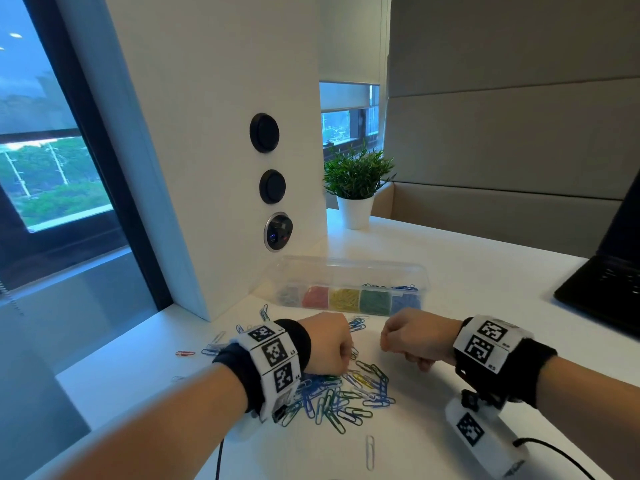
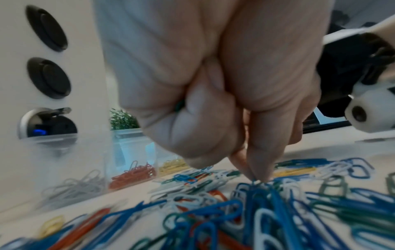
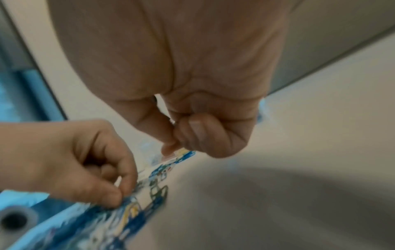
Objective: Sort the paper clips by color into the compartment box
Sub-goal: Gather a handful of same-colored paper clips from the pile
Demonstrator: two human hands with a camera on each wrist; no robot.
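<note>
here, left hand [image 2: 213, 81] pinching a blue paper clip [image 2: 255, 191] atop the pile [image 1: 341, 393] at lower centre, clip upright, right hand [image 1: 414, 337] clenched, contents hidden, compartment box [image 1: 349, 289] lying left-right above.

The right hand [image 3: 192, 118] hung above the pale surface [image 3: 299, 135], its fingers curled into the palm; whether they held anything was unclear. Lower left, the left hand [image 3: 74, 162] pinched thumb and forefinger together at a blurred heap of mostly blue plastic-coated paper clips [image 3: 119, 216].
</note>
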